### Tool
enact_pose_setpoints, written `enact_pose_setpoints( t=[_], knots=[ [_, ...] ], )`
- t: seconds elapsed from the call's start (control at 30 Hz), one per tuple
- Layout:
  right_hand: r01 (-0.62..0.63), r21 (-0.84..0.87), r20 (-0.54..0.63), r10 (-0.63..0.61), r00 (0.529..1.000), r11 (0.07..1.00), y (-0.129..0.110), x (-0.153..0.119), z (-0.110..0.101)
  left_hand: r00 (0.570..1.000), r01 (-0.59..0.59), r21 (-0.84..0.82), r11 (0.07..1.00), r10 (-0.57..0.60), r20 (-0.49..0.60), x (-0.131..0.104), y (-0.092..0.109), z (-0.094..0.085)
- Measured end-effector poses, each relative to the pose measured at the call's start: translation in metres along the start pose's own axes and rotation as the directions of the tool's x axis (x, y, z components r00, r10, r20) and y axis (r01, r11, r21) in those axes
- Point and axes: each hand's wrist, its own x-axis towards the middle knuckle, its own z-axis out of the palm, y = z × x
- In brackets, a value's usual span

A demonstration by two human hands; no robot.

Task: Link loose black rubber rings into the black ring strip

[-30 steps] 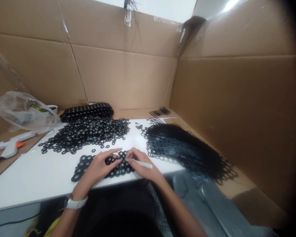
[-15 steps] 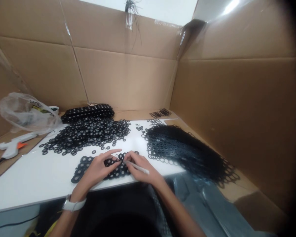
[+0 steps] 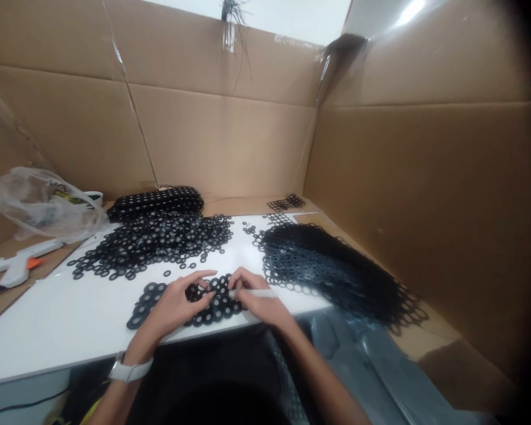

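My right hand (image 3: 259,300) has its fingers closed around a thin white stick (image 3: 264,293), with the inner end down at the black patch (image 3: 147,302). My left hand (image 3: 173,304) rests over the patch, its thumb and pointing finger curved and well apart. I can't tell if its other fingers pinch anything. The patch is made of little rings and lies flat near the front edge of the white board (image 3: 71,319), under and between my hands.

Behind my left hand is a big pile (image 3: 154,239) of loose rings, with a dotted black roll (image 3: 159,199) at its back. To the right, a big heap of black net (image 3: 323,260) hangs over the board's side. On the far left I see a clear bag (image 3: 35,206) and a white glue gun (image 3: 18,267) with an orange bit.
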Motion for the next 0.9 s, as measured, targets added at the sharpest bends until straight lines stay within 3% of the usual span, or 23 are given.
enact_pose_setpoints(
  t=[0.37, 0.57, 0.9],
  knots=[
    [0.012, -0.022, 0.015, -0.012, 1.000, 1.000, -0.003, -0.001, 0.000, 0.992, 0.064, 0.009, 0.998, -0.064, 0.111, 0.010, 0.007, 0.004],
    [0.033, -0.020, -0.025, -0.033, 0.999, 0.999, -0.001, -0.002, 0.000, 0.993, 0.075, 0.018, 0.997, -0.076, 0.088, 0.010, 0.010, 0.015],
    [0.066, -0.052, -0.041, -0.069, 0.997, 0.996, -0.003, -0.004, 0.001, 0.996, 0.074, 0.113, 0.991, -0.080, 0.044, 0.007, 0.004, 0.015]
  ],
)
